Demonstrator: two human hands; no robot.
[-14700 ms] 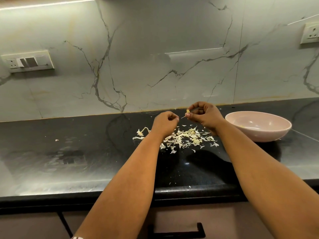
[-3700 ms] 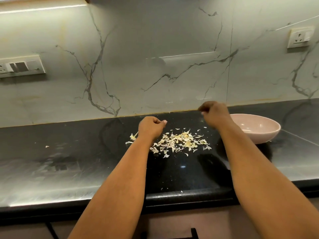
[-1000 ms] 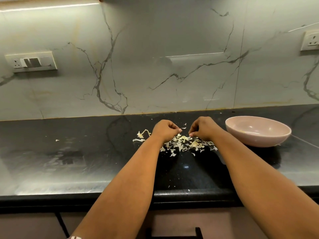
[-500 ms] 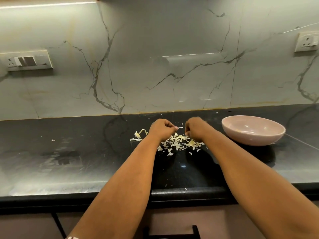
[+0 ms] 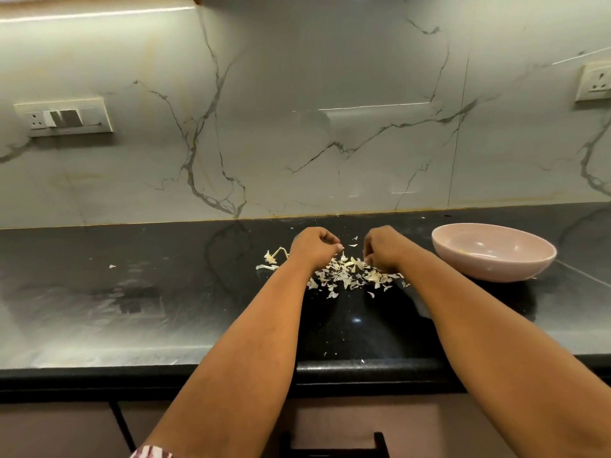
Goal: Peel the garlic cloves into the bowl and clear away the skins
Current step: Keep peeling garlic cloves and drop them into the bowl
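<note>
Nearest the camera, a dark cabinet front (image 5: 330, 421) with a black handle (image 5: 332, 446) runs below the worktop (image 5: 132, 312), whose black, rounded front edge crosses the full width of the view. A scrap of patterned sleeve (image 5: 150, 452) shows at the bottom edge, beside the left forearm. Both bare forearms reach forward over the worktop edge.

A few tiny pale flecks lie near the front edge. Further in, the garlic skins (image 5: 347, 276) form a loose scattered pile on the worktop, between and beneath the two hands. A stringy pale piece of skin (image 5: 272, 256) lies just left of the left hand, and one lone flake (image 5: 112, 266) sits well apart to the left.

The left hand (image 5: 314, 247) hovers over the left end of the pile, grip closed with fingers curled into the palm; whether it holds anything cannot be told. The right hand (image 5: 383, 247) is lowered onto the right part of the pile, knuckles up, fingers curled down among the skins and touching them; whether its grip has taken hold of a skin or clove cannot be told.

To the right, near the right forearm, a pink bowl (image 5: 542, 259) stands upright on the worktop. A small yellowish item (image 5: 464, 252) lies inside it, too small to identify.

Beyond, a marbled backsplash (image 5: 297, 127) carries a switch plate (image 5: 64, 117) at left and a socket (image 5: 595, 81) at right.
</note>
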